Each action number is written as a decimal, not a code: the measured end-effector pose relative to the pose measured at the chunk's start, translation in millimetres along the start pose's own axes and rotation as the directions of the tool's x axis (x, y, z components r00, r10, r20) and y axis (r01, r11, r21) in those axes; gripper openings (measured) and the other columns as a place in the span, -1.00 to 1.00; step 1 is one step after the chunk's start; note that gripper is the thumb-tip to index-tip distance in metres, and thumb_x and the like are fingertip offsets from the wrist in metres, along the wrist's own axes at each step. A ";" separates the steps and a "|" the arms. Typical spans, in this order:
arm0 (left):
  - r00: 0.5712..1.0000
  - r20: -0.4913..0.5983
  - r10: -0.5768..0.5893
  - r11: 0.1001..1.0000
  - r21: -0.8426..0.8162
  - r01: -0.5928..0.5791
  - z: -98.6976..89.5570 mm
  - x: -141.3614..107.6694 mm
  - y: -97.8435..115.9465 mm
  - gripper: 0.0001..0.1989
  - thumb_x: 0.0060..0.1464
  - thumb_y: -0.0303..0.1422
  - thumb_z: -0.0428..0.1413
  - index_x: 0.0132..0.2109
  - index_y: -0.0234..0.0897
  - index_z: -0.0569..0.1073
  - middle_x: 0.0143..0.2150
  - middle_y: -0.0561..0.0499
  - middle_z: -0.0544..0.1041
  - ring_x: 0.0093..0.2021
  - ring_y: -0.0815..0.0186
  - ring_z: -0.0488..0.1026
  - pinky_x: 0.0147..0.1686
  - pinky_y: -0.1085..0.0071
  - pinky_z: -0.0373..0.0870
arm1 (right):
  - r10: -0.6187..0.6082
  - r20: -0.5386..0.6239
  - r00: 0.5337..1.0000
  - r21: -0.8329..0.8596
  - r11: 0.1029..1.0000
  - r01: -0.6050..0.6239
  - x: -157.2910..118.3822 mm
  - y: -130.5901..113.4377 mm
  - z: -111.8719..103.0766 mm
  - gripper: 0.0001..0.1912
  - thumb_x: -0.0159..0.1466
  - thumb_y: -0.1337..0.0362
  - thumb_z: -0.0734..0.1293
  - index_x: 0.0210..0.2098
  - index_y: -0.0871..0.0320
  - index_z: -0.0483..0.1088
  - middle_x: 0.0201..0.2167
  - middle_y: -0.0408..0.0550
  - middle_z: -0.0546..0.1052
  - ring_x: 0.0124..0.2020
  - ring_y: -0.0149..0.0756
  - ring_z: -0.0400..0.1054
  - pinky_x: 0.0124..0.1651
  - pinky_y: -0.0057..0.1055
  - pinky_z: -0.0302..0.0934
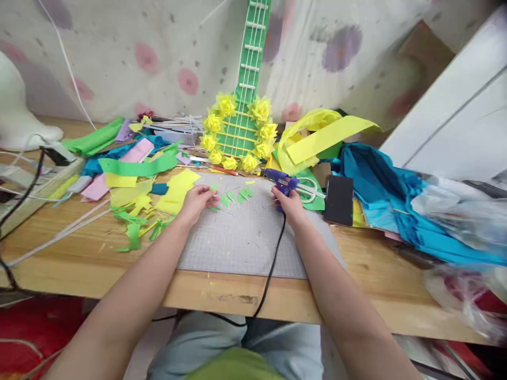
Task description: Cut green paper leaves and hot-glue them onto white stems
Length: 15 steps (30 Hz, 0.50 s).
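My right hand [289,203] grips a blue-purple glue gun [282,180] at the right of the grey cutting mat [237,248]. A black cord hangs from its handle over the table edge. At the mat's upper left, my left hand [199,203] has its fingers pressed together; bits of green show at the fingertips, but whether they pinch them I cannot make out. Just right of those fingers lie several small green paper leaves [243,194] with thin stems. Behind the mat, a green guitar shape [249,79] edged with yellow paper flowers [214,123] leans on the wall.
Green and yellow paper scraps [138,203] cover the left of the table. White-handled scissors [310,191] lie beyond the glue gun. At the right are a black flat box [339,200], blue crepe paper [366,169] and plastic bags [467,211]. A power strip [35,192] stands far left.
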State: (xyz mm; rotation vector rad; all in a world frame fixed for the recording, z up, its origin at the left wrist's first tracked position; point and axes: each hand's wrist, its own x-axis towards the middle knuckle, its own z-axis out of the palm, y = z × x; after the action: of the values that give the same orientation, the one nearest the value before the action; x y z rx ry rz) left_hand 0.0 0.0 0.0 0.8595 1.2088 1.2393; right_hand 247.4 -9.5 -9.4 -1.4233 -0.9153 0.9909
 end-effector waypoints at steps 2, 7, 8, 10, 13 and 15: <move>1.000 -0.014 -0.004 1.000 0.018 0.004 0.1 -0.7 0.0 -0.88 -0.18 -0.48 0.15 -0.45 -0.37 0.33 -0.46 -0.01 0.50 -0.53 0.37 0.47 -0.53 0.47 0.40 | 0.008 0.030 1.000 0.030 1.000 -0.009 -2.2 0.1 2.7 -0.61 -0.16 0.05 0.42 -0.44 0.16 0.34 -0.61 -0.19 0.39 -0.59 -0.48 0.19 -0.51 -0.49 0.10; 1.000 -0.008 0.026 0.998 0.062 -0.025 1.3 -3.4 -0.4 -0.79 -0.19 -0.44 0.17 -0.48 -0.33 0.23 -0.44 -0.03 0.51 -0.52 0.34 0.48 -0.54 0.44 0.41 | -0.016 0.121 0.992 0.060 0.998 0.009 -7.1 -0.1 6.8 -0.61 -0.16 0.05 0.43 -0.44 0.16 0.36 -0.59 -0.19 0.40 -0.58 -0.48 0.21 -0.53 -0.50 0.09; 0.999 0.008 0.037 0.997 0.068 -0.038 1.6 -4.2 -0.5 -0.77 -0.20 -0.43 0.17 -0.48 -0.32 0.20 -0.44 -0.04 0.51 -0.51 0.32 0.49 -0.53 0.42 0.42 | -0.019 0.132 0.991 0.056 0.998 0.012 -8.0 -0.5 7.2 -0.62 -0.16 0.05 0.43 -0.43 0.16 0.36 -0.60 -0.18 0.40 -0.58 -0.48 0.21 -0.54 -0.51 0.08; 0.997 0.045 0.059 0.995 0.082 -0.063 2.3 -5.4 -0.6 -0.72 -0.20 -0.40 0.18 -0.48 -0.29 0.16 -0.43 -0.04 0.52 -0.50 0.29 0.50 -0.53 0.41 0.42 | -0.017 0.143 0.990 0.048 0.999 0.010 -9.3 -1.3 7.8 -0.63 -0.15 0.05 0.43 -0.44 0.16 0.37 -0.61 -0.18 0.40 -0.59 -0.47 0.21 -0.55 -0.51 0.07; 0.994 0.072 0.084 0.989 0.115 -0.092 2.8 -5.4 -1.6 -0.67 -0.22 -0.34 0.20 -0.45 -0.27 0.13 -0.45 -0.02 0.51 -0.52 0.29 0.49 -0.57 0.42 0.40 | -0.015 0.148 0.989 0.045 0.999 0.009 -9.5 -1.6 7.9 -0.63 -0.15 0.06 0.42 -0.44 0.16 0.37 -0.61 -0.18 0.40 -0.59 -0.47 0.21 -0.56 -0.50 0.07; 0.991 0.069 0.111 0.982 0.143 -0.120 2.3 -4.0 -3.2 -0.65 -0.24 -0.32 0.21 -0.44 -0.27 0.14 -0.48 0.03 0.49 -0.54 0.31 0.48 -0.59 0.43 0.38 | -0.015 0.150 0.989 0.044 0.999 0.008 -8.4 -0.9 7.7 -0.63 -0.14 0.05 0.42 -0.43 0.15 0.37 -0.61 -0.19 0.39 -0.60 -0.47 0.20 -0.56 -0.50 0.07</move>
State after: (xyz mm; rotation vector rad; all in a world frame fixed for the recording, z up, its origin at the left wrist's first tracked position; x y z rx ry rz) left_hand 3.3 -4.1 -1.9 1.0813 1.2267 1.2190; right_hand 237.2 -14.6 -8.1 -1.3197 -1.0047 1.1142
